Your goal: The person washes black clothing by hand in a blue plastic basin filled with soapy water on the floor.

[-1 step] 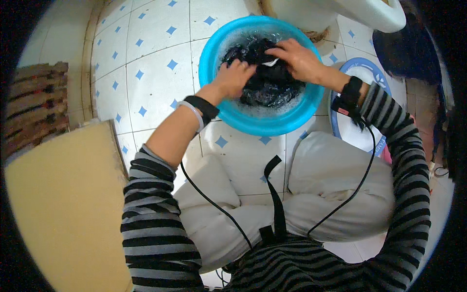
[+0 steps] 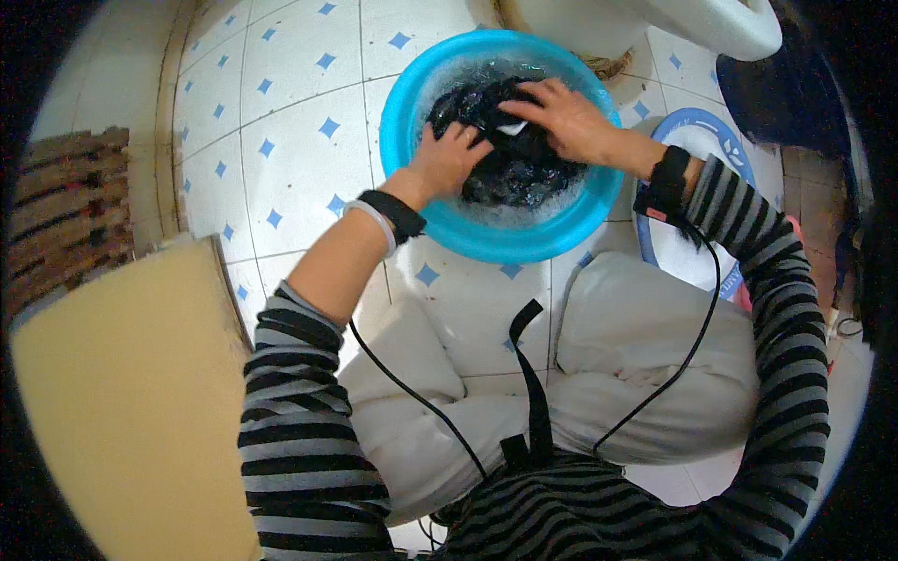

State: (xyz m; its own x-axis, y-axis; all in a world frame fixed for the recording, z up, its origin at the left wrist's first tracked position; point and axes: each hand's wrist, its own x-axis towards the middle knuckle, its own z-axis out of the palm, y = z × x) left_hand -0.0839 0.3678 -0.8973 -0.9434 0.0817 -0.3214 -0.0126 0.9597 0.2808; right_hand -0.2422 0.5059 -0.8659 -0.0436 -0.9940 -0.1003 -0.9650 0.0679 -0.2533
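Note:
A round turquoise basin (image 2: 514, 248) stands on the tiled floor in front of me, holding sudsy water. A wet black garment (image 2: 514, 168) lies bunched in it, with a small white tag (image 2: 513, 129) showing near its middle. My left hand (image 2: 444, 161) grips the garment's left side, thumb and fingers bent into the cloth. Across from it, my right hand (image 2: 575, 123) curls over the upper right part, close to the tag. The fingertips of both hands are partly hidden by the folds.
Behind the basin is a white ceramic fixture (image 2: 571, 23). An oval white thing with a blue patterned rim (image 2: 692, 119) lies to the right, under my right wrist. At left are a yellow panel (image 2: 131, 402) and brown slatted wood (image 2: 70, 206). Black cables run from both wrists.
My left hand has shifted slightly, its fingers spreading a little. The white tag has moved down and left and shows more. My right hand has moved slightly on the cloth.

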